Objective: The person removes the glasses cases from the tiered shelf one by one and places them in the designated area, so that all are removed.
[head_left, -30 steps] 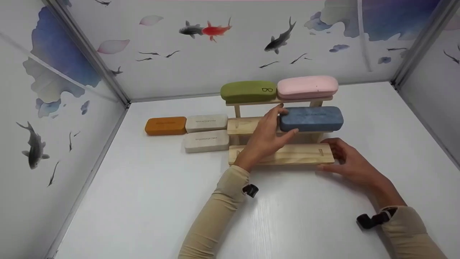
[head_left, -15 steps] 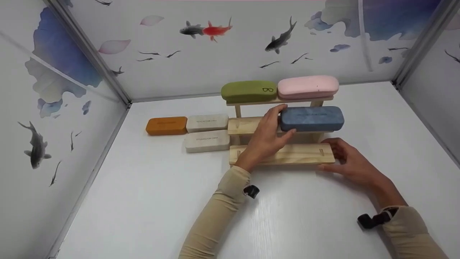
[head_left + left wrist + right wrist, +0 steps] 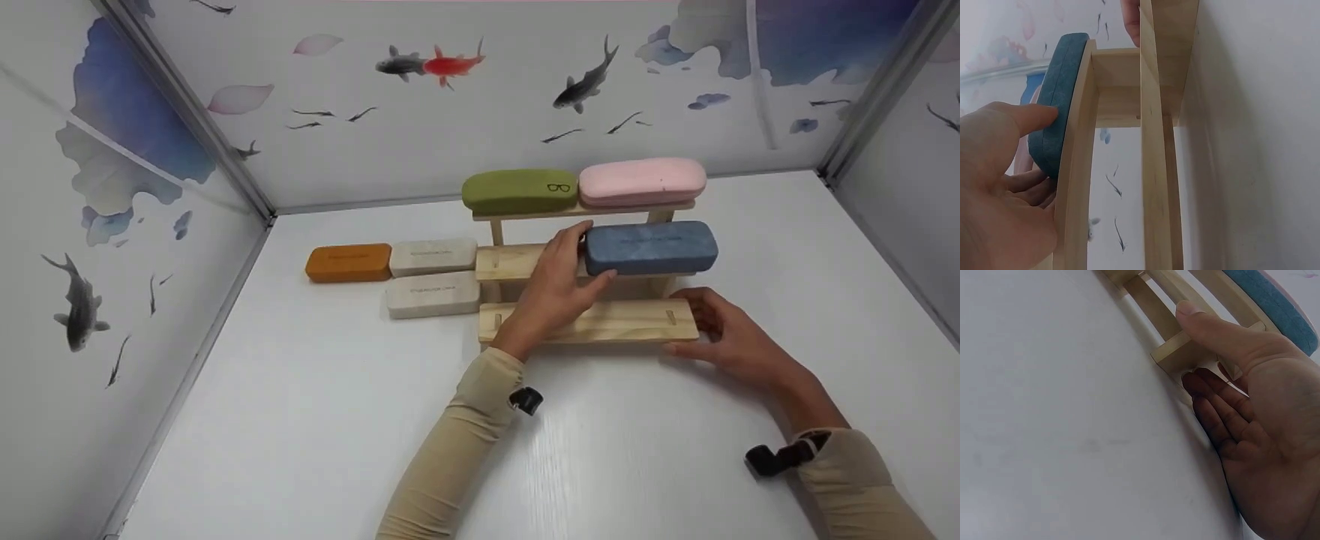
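Note:
A blue glasses case (image 3: 651,247) rests on the right part of the middle tier of a three-tier wooden rack (image 3: 615,321). My left hand (image 3: 551,292) holds the case by its left end. In the left wrist view the thumb presses on the front of the blue case (image 3: 1061,101), and the other fingers go behind its near end. At the right end of the bottom tier, my right hand (image 3: 739,349) grips the rack. The right wrist view has that thumb on the front edge of the rack (image 3: 1182,351), with the fingers bent by its end.
On the top tier sit a green glasses case (image 3: 517,190) and a pink glasses case (image 3: 642,181). Left of the rack, an orange case (image 3: 348,262) and two off-white cases (image 3: 433,294) lie on the white table (image 3: 300,420). A printed wall (image 3: 337,150) stands behind.
Hardly anything differs. Both hands keep their places on the blue glasses case and the rack; the head view has shifted very slightly.

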The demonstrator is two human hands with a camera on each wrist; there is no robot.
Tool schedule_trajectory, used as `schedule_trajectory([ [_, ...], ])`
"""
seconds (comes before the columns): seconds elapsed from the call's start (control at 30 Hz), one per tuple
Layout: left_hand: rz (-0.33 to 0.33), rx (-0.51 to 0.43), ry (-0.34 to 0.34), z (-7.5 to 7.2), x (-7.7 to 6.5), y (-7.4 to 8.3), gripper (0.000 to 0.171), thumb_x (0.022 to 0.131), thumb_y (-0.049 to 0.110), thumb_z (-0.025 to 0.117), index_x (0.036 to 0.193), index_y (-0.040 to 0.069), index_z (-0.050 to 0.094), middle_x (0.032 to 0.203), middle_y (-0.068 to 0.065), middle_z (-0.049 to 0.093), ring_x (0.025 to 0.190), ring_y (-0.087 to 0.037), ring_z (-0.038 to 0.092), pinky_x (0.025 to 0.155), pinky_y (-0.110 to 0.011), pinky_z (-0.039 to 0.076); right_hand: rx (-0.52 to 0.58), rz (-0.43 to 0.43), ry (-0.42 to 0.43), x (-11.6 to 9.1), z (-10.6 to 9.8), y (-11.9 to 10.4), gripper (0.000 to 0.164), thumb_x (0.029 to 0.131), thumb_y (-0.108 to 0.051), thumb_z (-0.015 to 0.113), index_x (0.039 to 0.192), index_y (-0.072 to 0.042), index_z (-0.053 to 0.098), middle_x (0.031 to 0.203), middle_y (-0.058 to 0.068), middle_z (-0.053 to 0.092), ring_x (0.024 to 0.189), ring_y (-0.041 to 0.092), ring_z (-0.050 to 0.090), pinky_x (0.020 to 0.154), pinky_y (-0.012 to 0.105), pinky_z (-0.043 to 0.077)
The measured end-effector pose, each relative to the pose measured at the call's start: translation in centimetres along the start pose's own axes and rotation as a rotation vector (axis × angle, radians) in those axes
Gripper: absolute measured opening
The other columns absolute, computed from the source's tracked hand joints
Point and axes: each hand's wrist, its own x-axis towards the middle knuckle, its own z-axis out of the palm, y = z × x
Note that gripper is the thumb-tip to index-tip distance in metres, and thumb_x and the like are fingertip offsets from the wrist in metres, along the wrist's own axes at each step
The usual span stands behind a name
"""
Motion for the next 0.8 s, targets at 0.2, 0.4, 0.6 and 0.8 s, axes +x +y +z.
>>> schedule_trajectory([
  [0.2,-0.001,-0.014,-0.015,-0.12,-0.19,-0.14,0.075,0.103,0.035,0.077,0.163,0.008,0.04,0.156,-0.01,0.053,0.143,-0.021,0.054,0.123,-0.033,0.047,-0.002,-0.002,-0.007,0.0,-0.05,0.15,0.072,0.094,-0.023,0.088,0.153,-0.014,0.048,0.135,0.01,0.064,0.111,0.014,0.068,0.093,0.013,0.053],
  [0.4,0.003,-0.007,-0.019,-0.2,-0.21,-0.17,0.076,0.102,0.042,0.077,0.162,0.012,0.044,0.155,-0.008,0.052,0.138,-0.018,0.056,0.119,-0.031,0.05,-0.015,-0.01,-0.007,0.09,-0.14,0.2,0.072,0.094,-0.023,0.088,0.154,-0.015,0.047,0.135,0.01,0.065,0.11,0.016,0.068,0.092,0.014,0.053],
  [0.6,0.001,-0.021,-0.022,-0.38,-0.27,-0.18,0.073,0.101,0.041,0.078,0.159,0.011,0.046,0.157,-0.007,0.057,0.143,-0.02,0.056,0.121,-0.034,0.048,-0.016,-0.005,0.002,0.13,-0.07,0.28,0.073,0.094,-0.024,0.088,0.153,-0.014,0.047,0.133,0.01,0.065,0.108,0.017,0.068,0.091,0.015,0.053],
  [0.8,0.017,-0.046,-0.016,-0.46,-0.52,-0.37,0.073,0.1,0.038,0.081,0.156,0.007,0.047,0.151,-0.008,0.06,0.139,-0.02,0.057,0.119,-0.03,0.049,-0.013,-0.005,-0.001,0.08,-0.01,0.29,0.074,0.093,-0.024,0.089,0.154,-0.014,0.047,0.134,0.01,0.064,0.11,0.016,0.069,0.091,0.015,0.054],
])
